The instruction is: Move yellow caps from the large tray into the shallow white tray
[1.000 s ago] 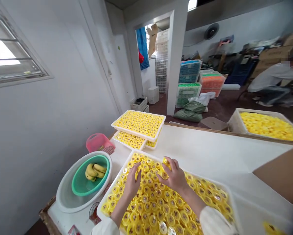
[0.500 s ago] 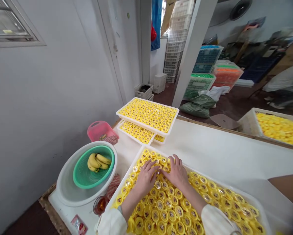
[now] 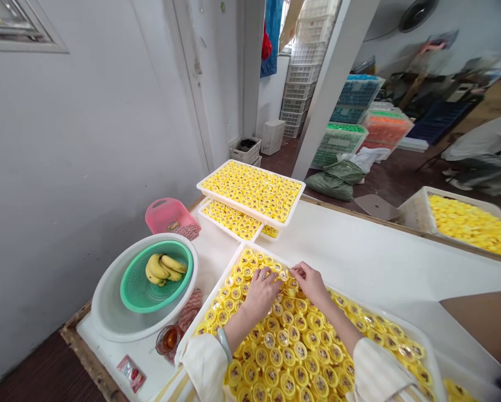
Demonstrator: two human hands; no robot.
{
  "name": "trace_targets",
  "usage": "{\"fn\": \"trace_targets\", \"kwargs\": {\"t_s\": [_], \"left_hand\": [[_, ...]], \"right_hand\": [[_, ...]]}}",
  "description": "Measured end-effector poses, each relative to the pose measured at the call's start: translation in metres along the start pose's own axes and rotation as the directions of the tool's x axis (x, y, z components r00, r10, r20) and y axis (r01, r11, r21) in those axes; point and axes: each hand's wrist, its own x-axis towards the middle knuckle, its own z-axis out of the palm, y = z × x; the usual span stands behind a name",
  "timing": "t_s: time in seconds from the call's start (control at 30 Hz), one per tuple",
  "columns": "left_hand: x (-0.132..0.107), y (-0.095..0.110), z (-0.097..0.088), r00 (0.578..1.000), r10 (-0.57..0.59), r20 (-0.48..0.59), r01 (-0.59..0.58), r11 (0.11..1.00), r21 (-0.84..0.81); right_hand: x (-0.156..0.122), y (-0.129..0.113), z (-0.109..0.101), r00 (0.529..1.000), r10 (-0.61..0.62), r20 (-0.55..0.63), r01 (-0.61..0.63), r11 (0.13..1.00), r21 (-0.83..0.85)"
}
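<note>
Two bare hands are recorded, and we find both over one white tray [image 3: 204, 304] heaped with yellow plastic caps [image 3: 284, 338], each with a brown printed centre. The tray sits on a white table [image 3: 380, 262], directly before the wearer of the camera.

We find the left hand [image 3: 261, 293], which bears a ring [image 3: 261, 274] and a pale green bangle [image 3: 224, 345], resting on the caps with its fingers curled downward; we cannot tell whether they hold anything. The right hand [image 3: 311, 282] lies just beside it, thumb and forefinger narrowly parted at a cap near the left hand's fingers. Whether that cap is gripped, we cannot tell.

Beyond this tray, an upper white tray [image 3: 233, 205] of caps rests across a lower white tray [image 3: 220, 228], also filled with caps. To the left stands a wide white basin [image 3: 103, 307] holding a green colander [image 3: 127, 290] of bananas [image 3: 160, 269], with a pink basket [image 3: 170, 215] behind it. A glass of amber liquid [image 3: 168, 339] and a small packet [image 3: 130, 373] stand near the tray's left side.

Past the table's far edge, we note a white bin [image 3: 413, 209] of yellow caps [image 3: 470, 220]. A seated co-worker [image 3: 485, 139] appears at the far right, with stacked plastic crates [image 3: 300, 84] and green sacks [image 3: 329, 186] behind the table.
</note>
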Motion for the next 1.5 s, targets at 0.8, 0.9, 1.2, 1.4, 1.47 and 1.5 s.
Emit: {"fn": "trace_targets", "kwargs": {"t_s": [0.8,0.9,1.2,1.4,1.47,1.5], "left_hand": [[0.002,0.054,0.004,0.975,-0.219,0.035,0.218,0.976,0.024],[0.001,0.052,0.005,0.967,-0.255,0.008,0.256,0.967,-0.012],[-0.003,0.042,0.003,0.955,-0.291,-0.059,0.291,0.957,-0.009],[-0.003,0.036,0.002,0.969,-0.238,-0.064,0.241,0.97,0.044],[-0.002,0.035,0.001,0.977,-0.207,-0.057,0.21,0.976,0.063],[0.0,0.035,0.001,0.979,-0.197,-0.055,0.201,0.977,0.073]], "right_hand": [[-0.033,-0.026,-0.043,0.979,-0.026,0.202,0.061,0.983,-0.171],[-0.033,-0.028,-0.04,0.975,-0.051,0.217,0.091,0.98,-0.179],[-0.036,-0.027,-0.033,0.988,-0.043,0.146,0.07,0.98,-0.185],[-0.044,-0.025,-0.03,0.995,-0.014,0.097,0.03,0.987,-0.157],[-0.044,-0.026,-0.028,0.997,0.002,0.076,0.01,0.988,-0.153],[-0.044,-0.027,-0.027,0.998,0.01,0.065,0.0,0.989,-0.151]]}}
